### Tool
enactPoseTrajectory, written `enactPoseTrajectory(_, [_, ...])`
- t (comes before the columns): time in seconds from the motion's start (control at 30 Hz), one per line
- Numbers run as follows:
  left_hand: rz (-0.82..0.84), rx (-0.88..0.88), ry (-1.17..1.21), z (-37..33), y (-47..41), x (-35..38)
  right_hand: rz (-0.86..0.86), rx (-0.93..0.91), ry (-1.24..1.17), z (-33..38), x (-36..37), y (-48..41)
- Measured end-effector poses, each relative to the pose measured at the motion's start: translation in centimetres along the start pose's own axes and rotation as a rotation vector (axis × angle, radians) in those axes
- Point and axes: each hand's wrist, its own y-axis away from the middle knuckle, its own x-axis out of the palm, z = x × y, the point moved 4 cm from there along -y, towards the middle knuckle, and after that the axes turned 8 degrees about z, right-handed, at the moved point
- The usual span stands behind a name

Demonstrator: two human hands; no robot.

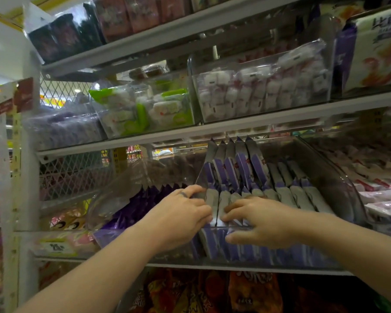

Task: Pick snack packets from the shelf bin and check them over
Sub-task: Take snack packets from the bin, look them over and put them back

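Snack packets (242, 170): purple-grey, standing in rows in clear shelf bin (339, 184), middle shelf | left hand (178, 213): grip curled among front packets, fingertips hidden, cannot tell if pinching | right hand (264, 220): fingers bent onto front-row packet tops, thumb outside bin's front wall, hold unclear

Both hands reach into a clear shelf bin (339, 186) of purple-and-grey snack packets (242, 170). The left hand (181, 215) and right hand (264, 222) have fingers curled among the front packets.
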Motion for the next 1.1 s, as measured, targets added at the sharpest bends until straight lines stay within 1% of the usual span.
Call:
enactPoseTrajectory(0.1, [-0.032, 0.014, 0.031, 0.1, 0.0, 0.0, 0.007, -0.025, -0.132, 0.3, -1.4, -0.6])
enactPoseTrajectory(0.17, [-0.027, 0.019, 0.012, 0.1, -0.1, 0.1, 0.010, -0.062, -0.097, 0.7, -2.4, -1.2])
enactPoseTrajectory(0.27, [-0.045, 0.028, 0.005, 0.1, -0.1, 0.3, 0.141, -0.104, -0.069, 1.4, -2.9, -2.4])
enactPoseTrajectory(0.33, [-0.048, 0.034, 0.025, 0.1, -0.1, 0.4, 0.198, -0.144, -0.019, 2.2, -3.1, -3.0])
enactPoseTrajectory(0.43, [-0.074, 0.042, 0.039, -0.1, 0.0, 0.4, 0.212, -0.170, 0.053, 2.7, -3.4, -3.6])
enactPoseTrajectory(0.53, [-0.096, 0.035, 0.069, -0.2, 0.3, 0.4, 0.137, -0.206, 0.073, 2.8, -3.1, -3.5])
enactPoseTrajectory(0.63, [-0.128, 0.026, 0.084, -0.2, 0.5, 0.4, 0.025, -0.170, 0.042, 2.4, -3.1, -2.9])
enactPoseTrajectory(0.77, [-0.154, 0.018, 0.060, -0.2, 0.5, 0.7, -0.178, -0.132, -0.242, 1.6, -4.7, -1.8])
enactPoseTrajectory(0.87, [-0.195, 0.001, 0.064, -0.2, 0.6, 0.8, -0.301, -0.097, -0.364, 1.2, -5.9, -1.4])
enactPoseTrajectory(1.0, [-0.204, -0.038, 0.111, -0.4, 0.7, 0.9, -0.374, -0.045, -0.653, 0.7, -7.4, -0.2])
enactPoseTrajectory(1.1, [-0.252, -0.068, 0.251, -0.9, 1.1, 0.8, -0.459, -0.027, -0.766, 0.5, -8.0, 1.8])
